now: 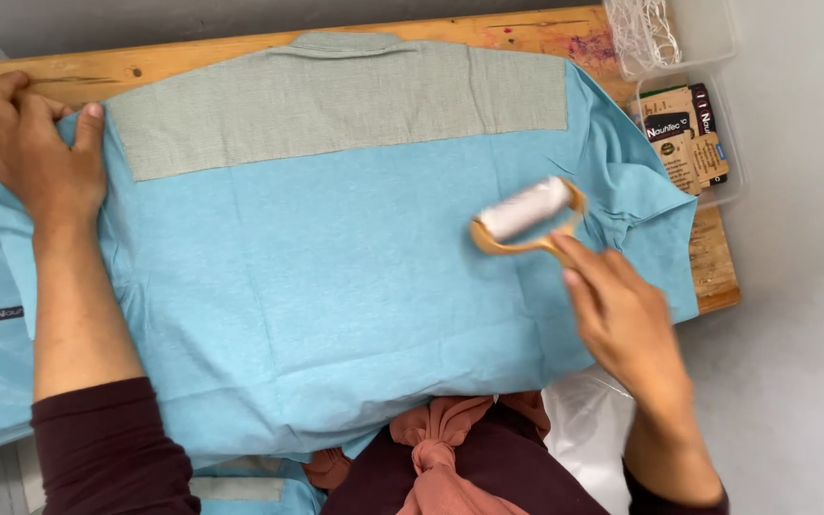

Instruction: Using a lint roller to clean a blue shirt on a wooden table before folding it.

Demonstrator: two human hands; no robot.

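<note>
I am pinning the light blue shirt (336, 286) flat on the wooden counter (193, 57) with my left hand (35, 153), fingers curled and pressing its sleeve end at the far left corner. My right hand (627, 319) is gripping the tan handle of a lint roller (526, 215), whose white drum is touching the fabric near the shirt's right side. The hands are working well apart. I judge the shirt soft, light and prone to creeping, so I am holding it at an edge; the roller looks stiff and light, best taken by its handle.
</note>
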